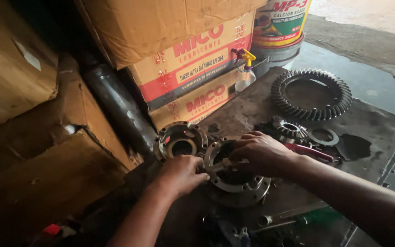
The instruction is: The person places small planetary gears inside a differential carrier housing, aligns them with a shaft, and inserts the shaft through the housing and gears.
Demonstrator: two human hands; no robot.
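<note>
A round metal differential housing half (234,176) with a bolt flange lies on the dirty work surface (376,123). My left hand (181,174) rests closed against its left rim. My right hand (259,153) reaches over its opening and grips a small metal part (220,165) at the inner edge. What sits inside the housing is in shadow. A second, similar housing half (179,142) lies just to the upper left, touching neither hand.
A large ring gear (311,95) lies at the back right, a small bevel gear (290,129) and a flat washer (323,136) beside my right wrist, with a red-handled tool (309,151). Stacked cardboard boxes (188,59), a spray bottle (245,71) and a grease bucket (277,32) stand behind.
</note>
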